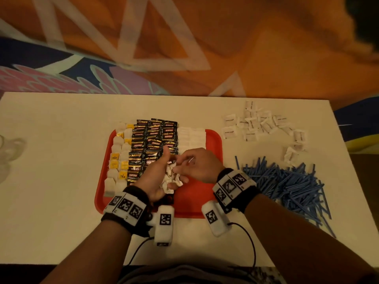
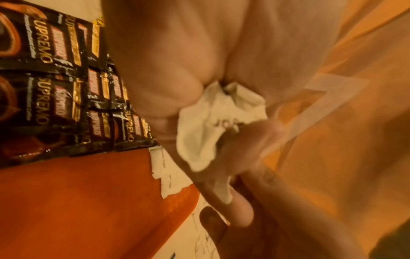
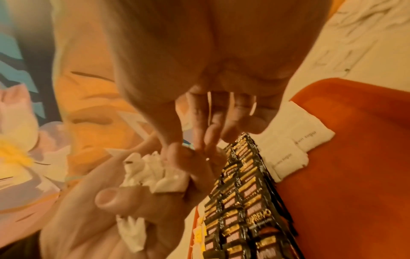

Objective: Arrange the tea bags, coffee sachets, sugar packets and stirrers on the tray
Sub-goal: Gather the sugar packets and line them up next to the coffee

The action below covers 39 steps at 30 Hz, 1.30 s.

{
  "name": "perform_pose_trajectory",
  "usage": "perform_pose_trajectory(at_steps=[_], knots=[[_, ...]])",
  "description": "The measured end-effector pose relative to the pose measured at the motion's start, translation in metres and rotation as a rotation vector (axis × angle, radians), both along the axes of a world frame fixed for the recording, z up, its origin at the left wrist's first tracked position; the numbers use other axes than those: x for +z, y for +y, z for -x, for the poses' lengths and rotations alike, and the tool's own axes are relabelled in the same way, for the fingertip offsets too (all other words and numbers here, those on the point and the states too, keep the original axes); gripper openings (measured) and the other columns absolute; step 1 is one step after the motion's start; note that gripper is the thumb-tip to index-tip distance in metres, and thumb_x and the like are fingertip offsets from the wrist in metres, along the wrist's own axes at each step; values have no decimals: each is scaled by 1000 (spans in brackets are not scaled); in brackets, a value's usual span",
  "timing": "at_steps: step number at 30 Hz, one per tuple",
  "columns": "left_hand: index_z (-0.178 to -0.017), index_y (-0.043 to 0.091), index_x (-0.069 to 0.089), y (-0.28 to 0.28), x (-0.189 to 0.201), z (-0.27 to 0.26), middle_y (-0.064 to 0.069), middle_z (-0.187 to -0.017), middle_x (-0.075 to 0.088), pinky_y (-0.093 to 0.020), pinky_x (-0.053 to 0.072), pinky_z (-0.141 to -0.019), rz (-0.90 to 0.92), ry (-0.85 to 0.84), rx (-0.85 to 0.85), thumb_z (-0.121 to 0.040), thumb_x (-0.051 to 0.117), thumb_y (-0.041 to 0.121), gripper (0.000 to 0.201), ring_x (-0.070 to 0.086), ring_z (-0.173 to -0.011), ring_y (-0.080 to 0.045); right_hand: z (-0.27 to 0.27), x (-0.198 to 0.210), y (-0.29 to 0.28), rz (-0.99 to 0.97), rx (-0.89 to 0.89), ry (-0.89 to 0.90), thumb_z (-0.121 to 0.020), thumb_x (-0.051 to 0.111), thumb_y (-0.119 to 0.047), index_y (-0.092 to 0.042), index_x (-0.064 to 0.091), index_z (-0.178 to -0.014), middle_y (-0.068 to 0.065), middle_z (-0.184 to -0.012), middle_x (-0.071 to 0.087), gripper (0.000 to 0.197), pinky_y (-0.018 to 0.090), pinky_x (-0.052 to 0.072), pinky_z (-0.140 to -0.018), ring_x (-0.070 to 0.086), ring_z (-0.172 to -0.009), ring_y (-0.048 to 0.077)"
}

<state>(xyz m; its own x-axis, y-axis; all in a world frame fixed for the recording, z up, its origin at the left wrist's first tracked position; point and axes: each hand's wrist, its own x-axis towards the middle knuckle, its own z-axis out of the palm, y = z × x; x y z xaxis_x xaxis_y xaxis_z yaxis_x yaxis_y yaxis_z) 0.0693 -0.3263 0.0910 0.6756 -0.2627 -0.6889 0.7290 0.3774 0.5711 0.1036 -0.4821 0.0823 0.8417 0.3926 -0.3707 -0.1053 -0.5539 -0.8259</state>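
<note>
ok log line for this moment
left hand: holds sugar packets | right hand: picking one | over tray | stirrers: on table

This looks like a hospitality or lounge room, though which exactly cannot be told. A carpet (image 1: 184, 48) in bold orange, with pale triangles, navy and pink petal shapes, covers the floor beyond a plain white bench (image 1: 61, 160). On the bench a red serving tray (image 1: 213, 144) carries rows of coffee sachets (image 1: 153, 140), as for a refreshment station.

white table (image 1: 61, 181), orange patterned floor (image 1: 266, 48), clear glass object (image 1: 8, 152)
</note>
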Motion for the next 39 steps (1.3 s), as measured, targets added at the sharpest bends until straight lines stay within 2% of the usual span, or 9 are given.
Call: perform_pose_trajectory(at_steps=[2, 6, 11, 14, 20, 25, 32, 36, 39], knots=[[-129, 1, 51, -8, 7, 2, -23, -72, 60, -18, 33, -31, 21, -31, -32, -85, 44, 60, 74, 62, -46, -22, 2, 8, -4, 54, 41, -12, -80, 77, -27, -23, 74, -81, -5, -79, 71, 5, 8, 39, -61, 57, -62, -8], [-128, 6, 49, -17, 12, 8, -17, -83, 62, -19, 41, -32, 71, -87, -2, -85, 59, 36, 53, 65, -54, -20, 4, 17, -15, 19, -57, 4, -82, 75, -26, -33, 68, -65, -9, -73, 68, 19, 31, 49, -75, 60, -71, 7], [-113, 6, 60, -20, 21, 15, -10, -90, 69, -21, 51, -41, 27, -121, 1, -81, 64, 19, 35, 72, -68, -20, 13, 27, -26, -9, -178, -70, -93, 63, -20, -14, 71, -88, -8, -83, 66, 12, 26, 46, -71, 58, -70, 4], [-113, 7, 64, -20, 22, 21, -8, -88, 70, -20, 47, -41, -40, -154, -24, -83, 66, 13, 31, 73, -74, -19, 17, 29, -28, -130, -328, -42, -95, 60, -15, -19, 64, -82, -2, -83, 68, 14, 35, 53, -67, 66, -71, 22], [-104, 9, 70, -23, 22, 23, -6, -85, 71, -18, 36, -38, -236, -217, 103, -94, 64, 18, 14, 61, -69, -13, 24, 36, -30, -270, -460, 37, -99, 54, -14, -16, 56, -87, 9, -89, 69, 12, 25, 47, -54, 68, -68, 18], [-100, 14, 75, -21, 20, 22, -10, -86, 67, -21, 31, -43, -313, -267, 99, -88, 72, 30, 20, 47, -71, -23, 30, 38, -35, -320, -454, 70, -80, 79, -22, -19, 64, -99, 2, -101, 70, 25, 28, 54, -64, 68, -87, 17], [-75, 18, 70, -22, 20, 26, -7, -70, 65, -20, 32, -41, -346, -288, -29, -89, 73, 21, 15, 40, -54, -19, 24, 38, -32, -273, -488, 9, -87, 71, -31, -19, 75, -87, 1, -92, 74, 12, 31, 51, -71, 67, -84, 15], [-96, 11, 73, -20, 19, 27, -11, -79, 66, -21, 31, -44, -328, -287, -92, -87, 74, 24, 15, 45, -66, -24, 24, 31, -31, -242, -481, -23, -88, 69, -35, -27, 74, -77, -4, -85, 73, 14, 33, 51, -79, 66, -83, 14], [-95, 11, 74, -21, 22, 25, -7, -83, 66, -22, 33, -43, -341, -322, -61, -87, 73, 29, 20, 53, -65, -16, 24, 35, -32, -214, -385, -48, -88, 70, -32, -23, 74, -80, -2, -90, 74, 13, 31, 52, -82, 68, -89, 14]])
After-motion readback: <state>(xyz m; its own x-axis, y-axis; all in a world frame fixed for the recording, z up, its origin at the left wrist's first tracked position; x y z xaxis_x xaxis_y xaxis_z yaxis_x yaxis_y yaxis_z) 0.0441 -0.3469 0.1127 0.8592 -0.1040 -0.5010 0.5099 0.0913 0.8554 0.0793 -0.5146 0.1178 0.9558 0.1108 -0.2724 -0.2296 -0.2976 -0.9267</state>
